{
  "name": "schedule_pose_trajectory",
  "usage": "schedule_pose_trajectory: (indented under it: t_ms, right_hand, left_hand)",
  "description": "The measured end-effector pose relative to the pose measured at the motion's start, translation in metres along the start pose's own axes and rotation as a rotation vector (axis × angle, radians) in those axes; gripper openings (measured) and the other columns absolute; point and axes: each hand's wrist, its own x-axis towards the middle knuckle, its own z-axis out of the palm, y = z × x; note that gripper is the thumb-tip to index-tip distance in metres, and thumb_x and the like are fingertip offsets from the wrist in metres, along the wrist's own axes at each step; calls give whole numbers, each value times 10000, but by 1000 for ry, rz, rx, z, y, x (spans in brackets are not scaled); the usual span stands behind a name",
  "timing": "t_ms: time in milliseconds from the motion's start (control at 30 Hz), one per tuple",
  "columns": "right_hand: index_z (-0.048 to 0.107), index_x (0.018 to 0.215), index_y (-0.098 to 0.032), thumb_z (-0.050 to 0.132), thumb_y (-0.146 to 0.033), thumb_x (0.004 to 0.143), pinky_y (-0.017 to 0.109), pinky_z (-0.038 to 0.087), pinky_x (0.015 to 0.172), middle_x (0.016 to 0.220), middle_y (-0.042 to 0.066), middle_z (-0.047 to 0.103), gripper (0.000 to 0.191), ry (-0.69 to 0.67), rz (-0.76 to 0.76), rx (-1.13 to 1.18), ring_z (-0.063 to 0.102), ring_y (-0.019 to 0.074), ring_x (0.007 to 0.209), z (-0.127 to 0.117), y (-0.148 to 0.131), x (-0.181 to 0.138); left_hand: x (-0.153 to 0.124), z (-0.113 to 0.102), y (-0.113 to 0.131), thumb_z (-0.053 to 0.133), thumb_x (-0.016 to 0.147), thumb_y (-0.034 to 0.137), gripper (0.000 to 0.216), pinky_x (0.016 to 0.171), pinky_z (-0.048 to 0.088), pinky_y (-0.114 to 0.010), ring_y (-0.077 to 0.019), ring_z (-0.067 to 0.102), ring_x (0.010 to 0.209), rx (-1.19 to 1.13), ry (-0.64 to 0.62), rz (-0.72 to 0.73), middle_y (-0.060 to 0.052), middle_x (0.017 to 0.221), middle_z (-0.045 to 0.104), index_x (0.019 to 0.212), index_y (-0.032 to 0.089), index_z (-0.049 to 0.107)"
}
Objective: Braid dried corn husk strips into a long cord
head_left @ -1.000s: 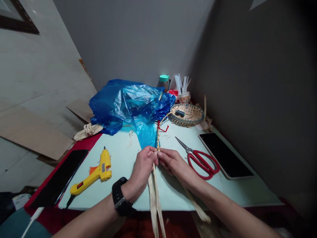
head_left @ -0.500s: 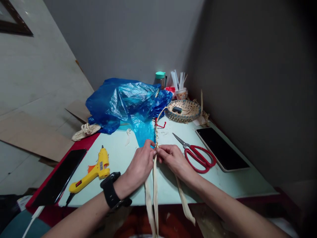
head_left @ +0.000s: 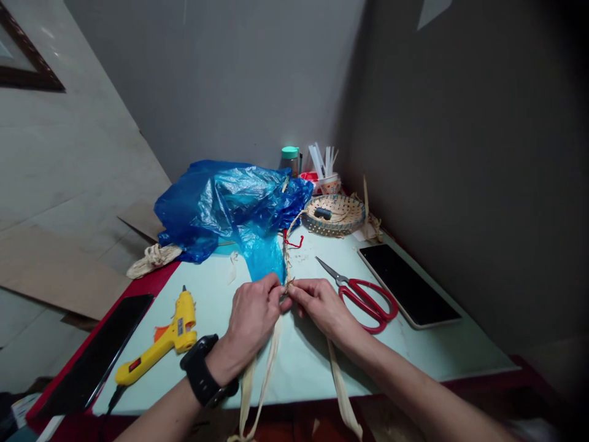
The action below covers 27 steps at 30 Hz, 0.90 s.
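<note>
My left hand (head_left: 252,316), with a black watch on its wrist, and my right hand (head_left: 319,305) meet at the middle of a pale green table (head_left: 414,350). Both pinch a thin braid of dried straw strips (head_left: 288,270) that runs away from me to a red tie (head_left: 292,241). Loose flat strips (head_left: 263,380) hang from the left hand over the near table edge. Another strip (head_left: 339,387) trails from the right hand. All fingers are closed on the braid.
Red-handled scissors (head_left: 368,298) lie right of my hands, a dark tablet (head_left: 408,284) beyond them. A yellow glue gun (head_left: 159,347) and a black tablet (head_left: 94,356) lie left. A crumpled blue plastic bag (head_left: 230,205), a woven basket (head_left: 335,213) and a cup of sticks (head_left: 327,178) stand at the back.
Both hands stay pinched on the braid. The loose strips under the left hand have swung to the left, and the strip by the right hand hangs further apart from them.
</note>
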Motion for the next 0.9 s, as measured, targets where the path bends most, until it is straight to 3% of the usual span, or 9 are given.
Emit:
schedule_pose_trajectory:
  t_ms: [300,467,633,733,900]
  right_hand:
    - [696,656,-142,460,-312,884,212,298,554,544,-6,549,369,24,-5,-52,438,103,545,1,2,1]
    - [687,642,-148,451,-278,881,217,302,558,522,-14,540,360,8,4,-69,438,107,527,1,-3,0]
    - [691,639,-144,453,-319,892,221,282,545,520,-13,522,389,22,22,-127,403,101,516,0,-4,0]
    - [695,644,-146,456,-341,891,222,267,528,510,-19,489,395,19,31,-123,372,98,509,-1,-2,0]
    - [697,667,-139,446,-385,897,234,233,499,479,-35,404,420,-3,56,-103,319,96,486,-3,-5,-1]
  left_hand:
    - [9,4,-10,534,806,355,306,530,237,-247,-136,393,531,-238,-6,-86,37,508,455,549,199,477]
    - [9,7,-14,485,852,380,264,497,287,-243,-130,409,448,-360,-81,-108,57,446,450,660,210,550]
    - [9,-1,-8,540,821,290,201,683,373,-273,-182,545,741,-222,65,21,-22,731,606,685,203,660]
    - [11,-11,-3,595,776,283,173,687,365,-282,-187,532,738,-228,108,-10,-28,709,600,656,193,682]
    - [15,-20,-1,636,742,301,163,632,360,-256,-146,504,642,-564,-159,-158,-14,656,620,672,162,686]
